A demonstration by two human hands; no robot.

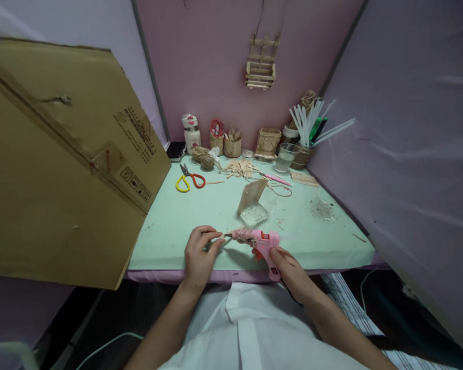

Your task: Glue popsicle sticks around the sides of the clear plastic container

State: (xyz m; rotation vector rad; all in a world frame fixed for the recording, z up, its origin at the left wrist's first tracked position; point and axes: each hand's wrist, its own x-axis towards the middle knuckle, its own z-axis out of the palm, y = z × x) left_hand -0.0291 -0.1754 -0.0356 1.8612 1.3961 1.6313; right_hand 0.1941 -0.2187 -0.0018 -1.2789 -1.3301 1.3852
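My right hand [292, 268] is wrapped around the handle of a pink glue gun [268, 240], whose front end is crusted with dried residue. Its dark nozzle points left and meets a small pale wooden piece [223, 236] pinched between the thumb and fingers of my left hand [199, 253]. The fingers partly cover that piece, so its full shape is hidden. Just beyond the gun, a thin wooden panel [251, 195] leans upright at a clear plastic box [253, 214] on the pale green tabletop [165, 239].
Scissors [191, 179] with yellow and red handles lie at the left back. Twine [206, 158], loose wooden sticks [241, 167], a pink pen-like tool [278, 179] and a cup of water [285, 158] stand or lie behind. A large cardboard sheet [61, 169] borders the left side.
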